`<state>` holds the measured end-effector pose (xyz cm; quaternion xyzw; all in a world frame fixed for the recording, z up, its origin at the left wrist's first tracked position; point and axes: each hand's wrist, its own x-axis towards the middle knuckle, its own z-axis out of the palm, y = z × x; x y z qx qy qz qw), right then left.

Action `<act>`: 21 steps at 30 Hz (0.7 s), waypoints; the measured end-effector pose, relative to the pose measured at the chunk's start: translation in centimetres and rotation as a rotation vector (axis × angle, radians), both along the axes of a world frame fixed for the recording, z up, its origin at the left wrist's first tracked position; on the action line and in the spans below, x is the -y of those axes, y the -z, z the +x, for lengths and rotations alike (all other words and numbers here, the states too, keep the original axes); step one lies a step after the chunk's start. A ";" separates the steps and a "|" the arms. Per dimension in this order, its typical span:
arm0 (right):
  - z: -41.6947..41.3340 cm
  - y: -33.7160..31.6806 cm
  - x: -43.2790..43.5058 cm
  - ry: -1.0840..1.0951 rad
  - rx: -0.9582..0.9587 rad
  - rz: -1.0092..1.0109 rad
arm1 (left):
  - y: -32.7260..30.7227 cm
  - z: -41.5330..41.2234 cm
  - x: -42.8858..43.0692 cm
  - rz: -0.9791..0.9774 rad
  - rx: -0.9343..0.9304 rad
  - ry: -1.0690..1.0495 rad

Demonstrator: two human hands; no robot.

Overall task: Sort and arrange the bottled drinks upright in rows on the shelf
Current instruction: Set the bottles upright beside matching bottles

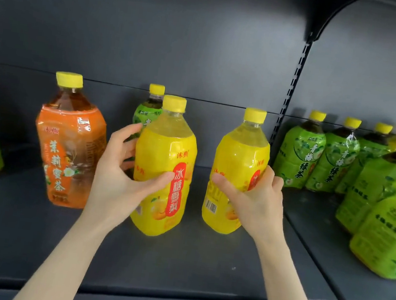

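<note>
1. Head view: left hand grips yellow plastic bottle with red label, upright on dark grey metal shelf.
2. Right hand grips second yellow plastic bottle, upright beside it, apart.

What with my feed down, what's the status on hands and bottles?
Left hand grips left yellow bottle; right hand grips right yellow bottle. Both upright. Green bottle behind left one.

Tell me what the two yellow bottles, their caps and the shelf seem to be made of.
Left yellow bottle and right yellow bottle: likely clear plastic, liquid showing through the bare necks; glossy film sleeves, creased and glinting. Caps: opaque yellow plastic, apparently matte. Shelf: probably painted metal, matte dark grey, with a slotted upright.
</note>
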<state>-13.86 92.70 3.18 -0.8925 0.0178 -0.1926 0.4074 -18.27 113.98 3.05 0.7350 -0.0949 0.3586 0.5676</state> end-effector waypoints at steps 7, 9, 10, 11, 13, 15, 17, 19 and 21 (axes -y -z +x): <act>-4.0 1.0 0.1 -0.397 -0.055 0.640 | 1.4 -1.2 2.1 -0.147 -0.217 0.190; -4.3 1.6 -0.1 -0.344 0.009 0.606 | 1.8 -1.4 2.2 -0.144 -0.238 0.155; -4.5 1.9 -0.1 -0.302 0.049 0.580 | 1.9 -1.5 2.0 -0.142 -0.236 0.150; -4.6 2.2 0.1 -0.276 0.077 0.566 | 2.0 -1.7 1.9 -0.149 -0.234 0.153; -4.8 2.4 0.5 -0.285 0.094 0.589 | 2.3 -2.1 1.7 -0.193 -0.237 0.181; -4.8 2.2 0.7 -0.338 0.066 0.636 | 2.4 -2.4 1.8 -0.242 -0.258 0.232; -4.6 1.8 0.5 -0.420 0.009 0.717 | 2.5 -2.6 2.4 -0.269 -0.271 0.248; -4.7 1.5 0.0 -0.473 -0.007 0.781 | 2.3 -2.7 3.0 -0.295 -0.250 0.213; -5.1 1.6 -0.3 -0.441 0.045 0.801 | 2.3 -2.9 3.6 -0.314 -0.201 0.175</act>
